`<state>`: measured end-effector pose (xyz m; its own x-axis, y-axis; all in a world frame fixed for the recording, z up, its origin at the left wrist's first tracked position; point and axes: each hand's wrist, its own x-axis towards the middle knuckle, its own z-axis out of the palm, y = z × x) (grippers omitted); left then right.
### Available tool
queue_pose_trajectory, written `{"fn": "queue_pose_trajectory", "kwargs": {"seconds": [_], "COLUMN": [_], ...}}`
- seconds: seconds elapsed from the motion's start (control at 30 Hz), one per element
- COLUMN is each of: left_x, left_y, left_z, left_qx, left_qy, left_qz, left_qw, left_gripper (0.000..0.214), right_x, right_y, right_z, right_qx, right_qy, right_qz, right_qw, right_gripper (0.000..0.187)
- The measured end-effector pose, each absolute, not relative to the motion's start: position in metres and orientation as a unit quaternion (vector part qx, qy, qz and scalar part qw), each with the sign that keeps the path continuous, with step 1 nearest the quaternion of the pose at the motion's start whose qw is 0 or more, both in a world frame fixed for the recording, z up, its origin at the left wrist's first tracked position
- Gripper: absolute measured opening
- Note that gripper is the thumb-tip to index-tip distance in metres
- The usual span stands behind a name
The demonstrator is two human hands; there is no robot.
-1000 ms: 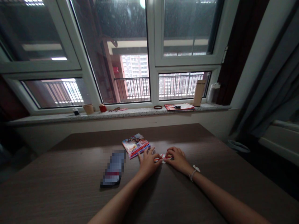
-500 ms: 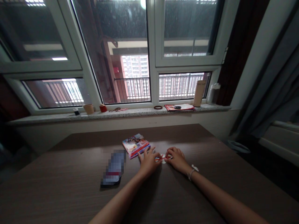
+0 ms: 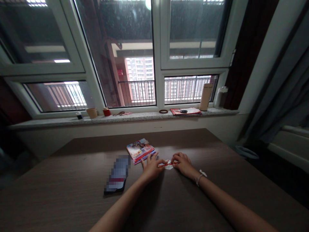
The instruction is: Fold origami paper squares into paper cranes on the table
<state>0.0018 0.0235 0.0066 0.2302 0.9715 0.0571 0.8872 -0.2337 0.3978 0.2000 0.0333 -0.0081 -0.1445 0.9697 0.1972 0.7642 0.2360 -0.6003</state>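
Note:
A small white-and-red piece of paper (image 3: 168,165) lies on the brown table, with a red strip across its upper part. My left hand (image 3: 152,167) presses its thumb and a fingertip on the paper's left end, while its other fingers stretch toward a stack of colourful booklets (image 3: 141,150). On the right end, my right hand (image 3: 183,164) pinches the paper between curled fingers; a pale bracelet circles that wrist. Part of the paper is hidden under the fingertips of both hands.
A phone (image 3: 117,174), blurred out, lies left of my left forearm on the table (image 3: 72,180). Along the windowsill (image 3: 142,116) stand a paper cup (image 3: 91,112), a red spool (image 3: 106,111), scissors on red papers (image 3: 184,111), a tan flask (image 3: 206,96) and a clear bottle (image 3: 220,97).
My left hand has slid slightly left along the paper, so more of its white and red surface shows between the hands. The right hand has barely moved.

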Motion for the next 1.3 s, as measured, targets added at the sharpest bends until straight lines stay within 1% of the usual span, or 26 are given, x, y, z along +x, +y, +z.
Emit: {"fn": "queue_pose_trajectory", "kwargs": {"seconds": [0.2, 0.33, 0.6, 0.83, 1.1, 1.3], "left_x": [0.002, 0.004, 0.007, 0.009, 0.010, 0.010], "left_y": [0.015, 0.013, 0.011, 0.012, 0.015, 0.015], "left_z": [0.002, 0.002, 0.004, 0.002, 0.004, 0.004], "left_qx": [0.783, 0.775, 0.764, 0.769, 0.767, 0.766], "left_qy": [0.587, 0.593, 0.600, 0.600, 0.610, 0.613], "left_qz": [0.183, 0.203, 0.224, 0.216, 0.184, 0.179], "left_qw": [0.093, 0.083, 0.082, 0.052, 0.078, 0.072], "left_gripper": [0.027, 0.025, 0.019, 0.019, 0.020, 0.021], "right_x": [0.204, 0.212, 0.214, 0.208, 0.212, 0.215], "right_y": [0.032, 0.034, 0.029, 0.025, 0.037, 0.039], "right_z": [-0.011, -0.013, -0.009, -0.008, -0.014, -0.012], "right_qx": [-0.573, -0.555, -0.544, -0.551, -0.551, -0.530], "right_qy": [-0.741, -0.745, -0.758, -0.756, -0.752, -0.762], "right_qz": [0.190, 0.198, 0.186, 0.177, 0.210, 0.221], "right_qw": [0.295, 0.312, 0.307, 0.307, 0.294, 0.300], "right_gripper": [0.025, 0.028, 0.017, 0.013, 0.020, 0.025]}}
